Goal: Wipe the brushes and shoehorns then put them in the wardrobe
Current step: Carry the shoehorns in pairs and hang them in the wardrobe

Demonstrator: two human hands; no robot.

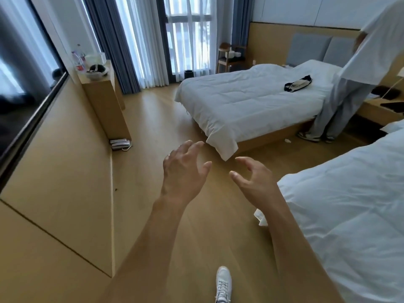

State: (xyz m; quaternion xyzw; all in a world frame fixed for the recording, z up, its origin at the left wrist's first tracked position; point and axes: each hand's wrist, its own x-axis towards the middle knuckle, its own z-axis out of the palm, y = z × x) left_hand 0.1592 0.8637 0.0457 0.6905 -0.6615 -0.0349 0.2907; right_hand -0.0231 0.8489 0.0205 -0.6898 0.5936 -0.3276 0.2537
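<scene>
While neither brush nor shoehorn nor wardrobe shows in view: left hand [182, 169], right hand [254, 179] raised side by side over floor [153, 132], just short of far bed [247, 101] corner. Each grip spread, holding nothing. Direction, long axis, nearer hand: cannot tell.

Upper left of the frame, on top of the pale wood cabinet [102, 95], a shallow dish [96, 73] holds a dark rounded item [96, 68] with a light band. It's too small and blurred for you to call it a brush. At the foot of that cabinet, left of centre, a silvery bundle [119, 144] lies flat on the floor [153, 127] against the wall, and what it is can't be told either. In mid-frame your left hand [183, 169] and right hand [254, 180] hang in the air, apart, fingers spread and loosely curved.
</scene>
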